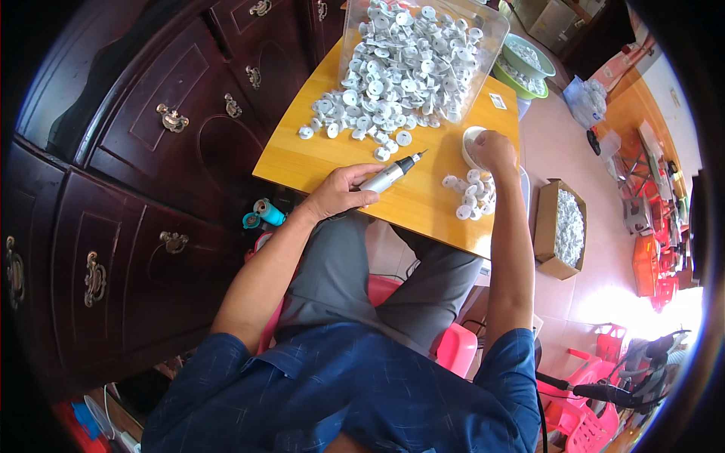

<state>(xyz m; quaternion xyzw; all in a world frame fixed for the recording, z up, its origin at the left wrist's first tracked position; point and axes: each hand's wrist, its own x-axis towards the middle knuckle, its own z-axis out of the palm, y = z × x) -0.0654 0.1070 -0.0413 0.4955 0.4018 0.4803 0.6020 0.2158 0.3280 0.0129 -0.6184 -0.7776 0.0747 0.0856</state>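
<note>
My left hand (332,193) is closed round a silver and black electric screwdriver (390,175), which lies slantwise over the table with its bit toward the far right. My right hand (495,152) reaches into a small white bowl (469,139) at the table's right side. Its fingers are curled together and their tips are hidden, so what they pinch cannot be made out. Just nearer than the bowl sits a small cluster of round white plastic parts (471,195). A large heap of similar white and grey parts (400,68) spreads across the far part of the table.
The heap spills from a clear plastic bin (495,34) on the yellow wooden table (298,147). Basins (529,59) stand beyond its right edge. A cardboard box (550,226) of white pieces is on the floor at right. Dark wooden cabinets (151,174) line the left.
</note>
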